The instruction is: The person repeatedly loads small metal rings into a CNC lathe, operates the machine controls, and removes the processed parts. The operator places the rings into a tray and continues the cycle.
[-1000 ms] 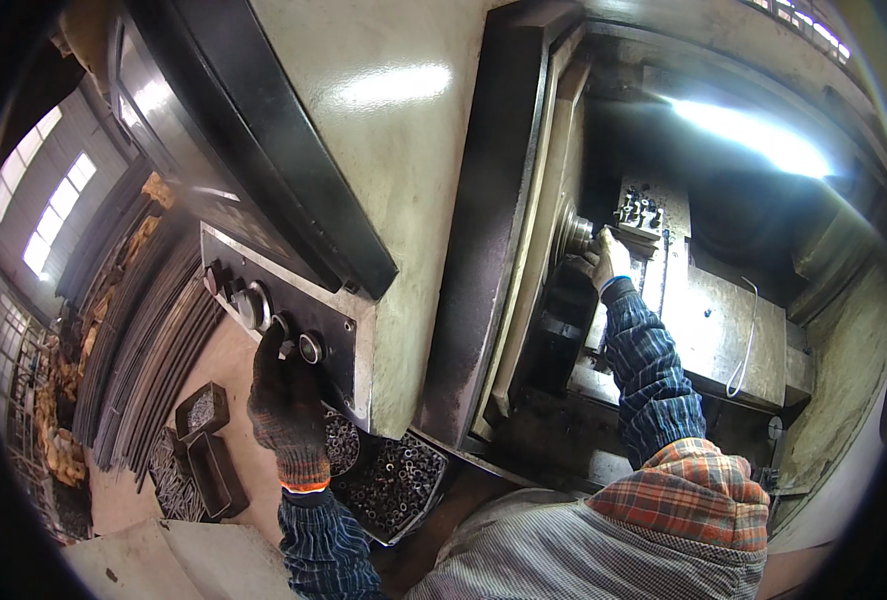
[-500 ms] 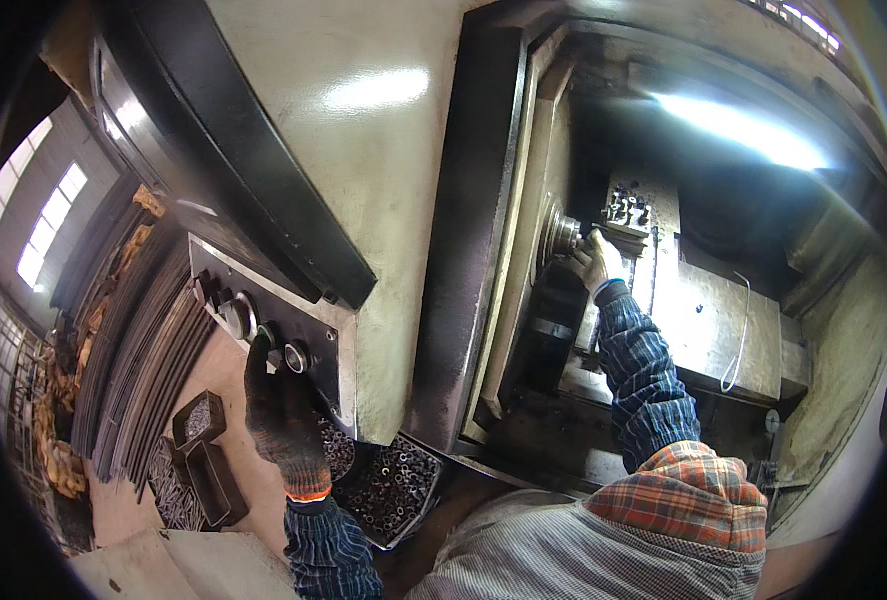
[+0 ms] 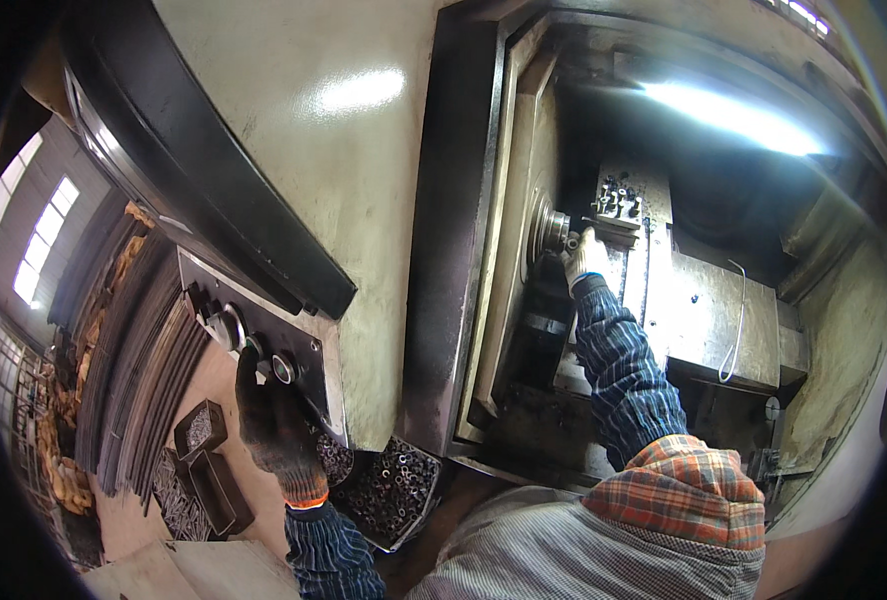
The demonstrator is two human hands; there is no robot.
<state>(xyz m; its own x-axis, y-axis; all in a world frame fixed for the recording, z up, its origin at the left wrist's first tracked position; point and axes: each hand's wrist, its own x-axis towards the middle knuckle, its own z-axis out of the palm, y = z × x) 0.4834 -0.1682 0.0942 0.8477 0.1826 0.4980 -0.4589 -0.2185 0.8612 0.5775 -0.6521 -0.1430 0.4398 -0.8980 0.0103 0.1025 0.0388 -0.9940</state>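
Observation:
My left hand (image 3: pixel 272 425), in a dark work glove with an orange cuff, reaches up to the control panel (image 3: pixel 309 385). Its fingers are stretched out, and a fingertip touches the panel between a large round knob (image 3: pixel 228 328) and a round push button (image 3: pixel 284 368). Inside the lathe, my right hand (image 3: pixel 586 258) wears a light glove. Its fingers are closed around a small round metal part (image 3: pixel 572 241) right in front of the chuck (image 3: pixel 552 230); the hand partly hides this part. Just beyond that hand stands the tool post (image 3: pixel 619 212) with its several bolts.
A tray of small metal rings (image 3: pixel 394 500) sits below the panel. Dark metal boxes (image 3: pixel 216 490) and loose short rods (image 3: pixel 182 500) lie on the floor at left, by stacked long bars (image 3: pixel 139 400). The machine's door frame (image 3: pixel 444 260) stands between my arms.
The view has shifted slightly. My right hand has drawn a little back from the chuck, and the small round part now shows at its fingertips. My left hand stays at the panel.

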